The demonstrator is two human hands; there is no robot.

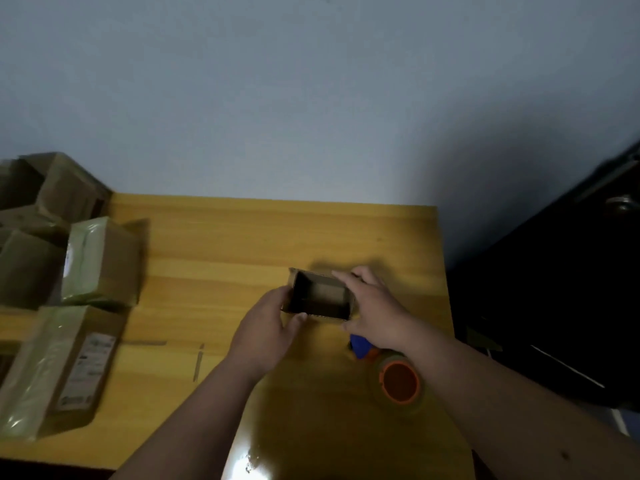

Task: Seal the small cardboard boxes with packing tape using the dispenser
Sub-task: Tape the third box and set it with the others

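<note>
Tape dispenser (398, 377), box labels (86, 368) unreadable

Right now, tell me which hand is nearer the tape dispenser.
Right. The right hand grips the open box just beyond the tape dispenser, which lies under its wrist; the left hand holds the box's far side.

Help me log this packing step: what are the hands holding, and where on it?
Both hold the small open cardboard box: the left hand grips its left end, the right hand its right end. The tape dispenser lies untouched.
</note>
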